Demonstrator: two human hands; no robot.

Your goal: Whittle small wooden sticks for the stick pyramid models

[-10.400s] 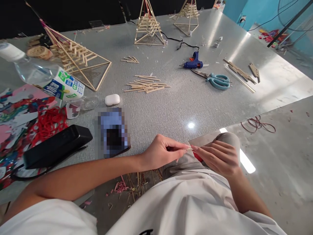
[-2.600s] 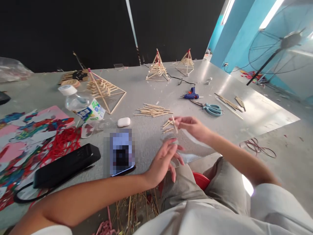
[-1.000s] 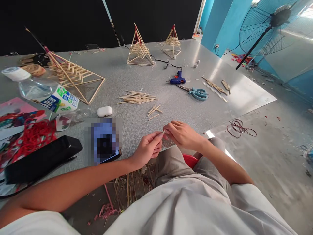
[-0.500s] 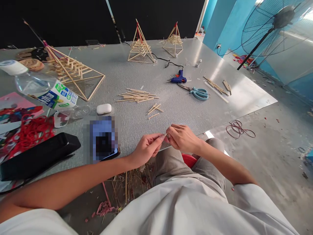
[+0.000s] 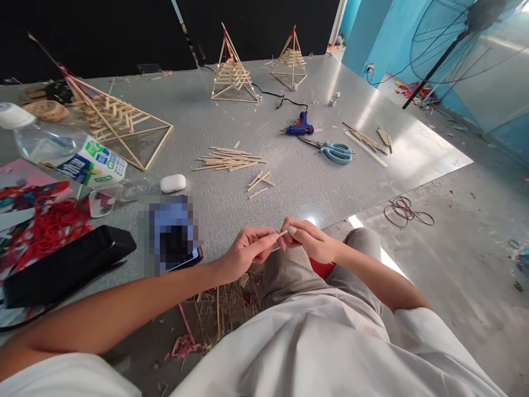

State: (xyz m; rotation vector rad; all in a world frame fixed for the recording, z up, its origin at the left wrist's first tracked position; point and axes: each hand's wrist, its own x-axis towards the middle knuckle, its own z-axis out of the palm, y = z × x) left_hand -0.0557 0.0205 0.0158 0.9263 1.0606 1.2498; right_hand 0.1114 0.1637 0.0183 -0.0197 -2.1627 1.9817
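Between thumb and fingers, my left hand (image 5: 248, 251) pinches a short thin wooden stick (image 5: 282, 233) just above my lap at the table's near edge. My right hand (image 5: 309, 238) is beside it with curled fingers at the stick's far end; whether they grip it is partly hidden. Beyond my hands lie a few short sticks (image 5: 259, 183) and a pile of longer sticks (image 5: 229, 159). A blue glue gun (image 5: 301, 125) and blue-handled scissors (image 5: 336, 153) rest farther right.
Two stick pyramids (image 5: 233, 77) stand at the back; a larger stick frame (image 5: 124, 129) is at left. Near it lie a plastic bottle (image 5: 93, 160), a white earbud case (image 5: 173, 183), a blurred phone (image 5: 176, 234), a black case (image 5: 68, 264) and red string (image 5: 60, 223).
My right fingers have shifted and opened slightly around the stick's end, so more of the stick shows. The view has moved slightly.
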